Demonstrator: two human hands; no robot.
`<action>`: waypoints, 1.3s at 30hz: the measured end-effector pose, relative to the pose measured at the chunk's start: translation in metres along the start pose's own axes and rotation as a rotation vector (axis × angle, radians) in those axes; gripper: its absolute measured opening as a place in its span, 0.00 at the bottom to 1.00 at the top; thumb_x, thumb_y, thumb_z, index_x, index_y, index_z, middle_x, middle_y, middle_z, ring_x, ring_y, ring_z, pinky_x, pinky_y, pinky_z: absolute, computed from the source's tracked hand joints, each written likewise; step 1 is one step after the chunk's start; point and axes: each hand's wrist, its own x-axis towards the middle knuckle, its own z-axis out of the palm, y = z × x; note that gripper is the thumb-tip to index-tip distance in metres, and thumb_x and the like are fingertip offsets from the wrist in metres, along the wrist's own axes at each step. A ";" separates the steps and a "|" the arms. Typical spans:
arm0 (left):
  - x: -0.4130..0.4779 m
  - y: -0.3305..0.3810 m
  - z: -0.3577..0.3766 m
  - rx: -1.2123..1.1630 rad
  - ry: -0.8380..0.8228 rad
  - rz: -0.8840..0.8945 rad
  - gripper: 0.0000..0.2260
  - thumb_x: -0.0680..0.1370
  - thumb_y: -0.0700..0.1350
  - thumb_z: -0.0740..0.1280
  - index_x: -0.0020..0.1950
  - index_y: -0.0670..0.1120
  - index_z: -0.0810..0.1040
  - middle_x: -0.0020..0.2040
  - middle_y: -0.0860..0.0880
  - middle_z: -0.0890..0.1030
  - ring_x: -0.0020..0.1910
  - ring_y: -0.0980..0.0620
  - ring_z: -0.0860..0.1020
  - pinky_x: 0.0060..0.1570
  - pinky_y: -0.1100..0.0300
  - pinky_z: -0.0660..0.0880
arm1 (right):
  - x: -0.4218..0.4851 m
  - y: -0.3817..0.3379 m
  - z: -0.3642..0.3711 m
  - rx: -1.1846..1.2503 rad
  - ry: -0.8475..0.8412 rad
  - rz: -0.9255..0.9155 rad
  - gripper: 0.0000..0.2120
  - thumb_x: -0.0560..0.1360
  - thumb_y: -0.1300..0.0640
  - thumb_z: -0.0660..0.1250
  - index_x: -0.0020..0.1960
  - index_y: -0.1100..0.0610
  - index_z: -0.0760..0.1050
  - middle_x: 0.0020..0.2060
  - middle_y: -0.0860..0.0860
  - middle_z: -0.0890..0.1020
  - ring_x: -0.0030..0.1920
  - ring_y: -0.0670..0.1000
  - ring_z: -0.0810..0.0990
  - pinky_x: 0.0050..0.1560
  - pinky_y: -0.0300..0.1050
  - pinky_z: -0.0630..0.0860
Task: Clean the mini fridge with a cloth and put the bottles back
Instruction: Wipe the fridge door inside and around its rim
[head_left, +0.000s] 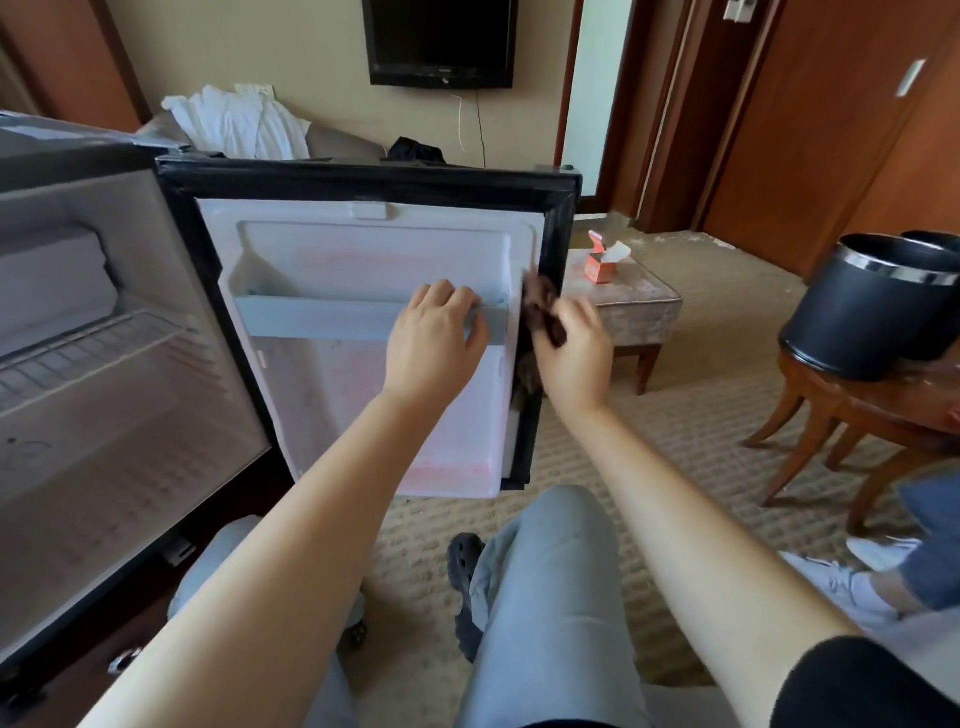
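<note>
Against the fridge door (363, 249), right hand (574, 358) clutches cloth (540, 312), left hand (434, 343) grips shelf (311, 319).

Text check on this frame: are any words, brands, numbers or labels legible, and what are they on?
No text is readable in this frame.
Mark on the lower bezel of the TV: too small to read.
Print on the orange box on the footstool: blurred.
Inner face of the fridge door: no label shows.
</note>
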 end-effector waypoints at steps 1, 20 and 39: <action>-0.001 0.000 -0.002 -0.007 -0.003 0.008 0.07 0.76 0.42 0.65 0.50 0.40 0.80 0.44 0.44 0.78 0.45 0.43 0.76 0.37 0.56 0.69 | -0.024 0.009 0.007 0.001 -0.030 0.047 0.05 0.69 0.66 0.70 0.45 0.62 0.76 0.42 0.55 0.78 0.41 0.55 0.77 0.37 0.43 0.70; -0.032 -0.009 -0.019 -0.104 0.067 -0.013 0.13 0.73 0.49 0.73 0.51 0.42 0.81 0.46 0.47 0.80 0.47 0.48 0.76 0.46 0.61 0.71 | 0.005 -0.051 -0.029 0.096 0.165 -0.071 0.06 0.72 0.64 0.69 0.49 0.62 0.79 0.43 0.54 0.81 0.44 0.49 0.77 0.43 0.33 0.67; 0.001 -0.005 -0.020 0.006 -0.214 -0.045 0.16 0.78 0.49 0.66 0.65 0.49 0.76 0.57 0.51 0.77 0.58 0.51 0.74 0.45 0.61 0.68 | -0.166 0.003 0.058 0.085 -0.369 0.678 0.25 0.77 0.50 0.61 0.72 0.57 0.66 0.73 0.52 0.64 0.65 0.57 0.71 0.60 0.55 0.74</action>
